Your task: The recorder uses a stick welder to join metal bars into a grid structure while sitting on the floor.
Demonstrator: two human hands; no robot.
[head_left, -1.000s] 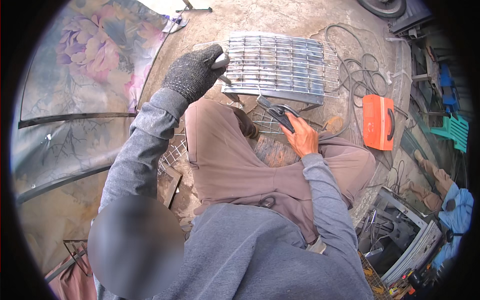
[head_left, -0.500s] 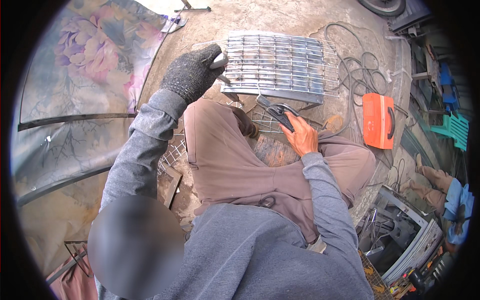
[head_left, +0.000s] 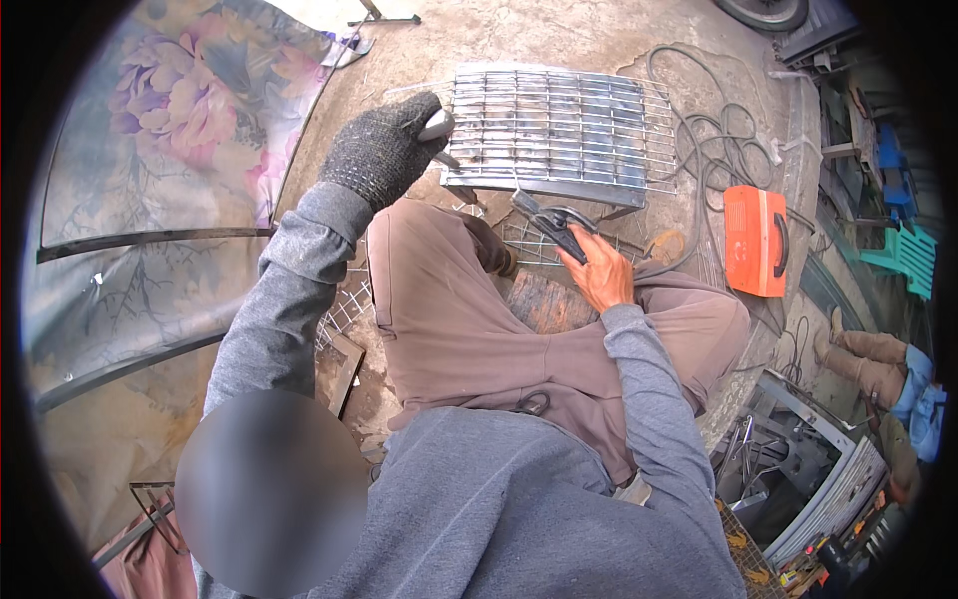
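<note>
Measured from the middle of the view, the wire grid (head_left: 574, 120) lies at 1 o'clock, on top of a low metal desk (head_left: 549, 187). At 11 o'clock, the gloved left hand (head_left: 384, 150) has its fingers curled around a rounded grey piece (head_left: 436, 125), beside the grid's 9 o'clock edge; what the piece is, I cannot tell. Between 2 and 3 o'clock, the bare right hand (head_left: 601, 272) grips a black clamp-like holder (head_left: 561, 232), fingers wrapped about its handle. A thin rod (head_left: 516, 180) extends from its tip toward the desk's near edge; contact is unclear. Dark cable (head_left: 701, 170) loops at 2 o'clock, and an orange case (head_left: 748, 242) stands near 3 o'clock.
</note>
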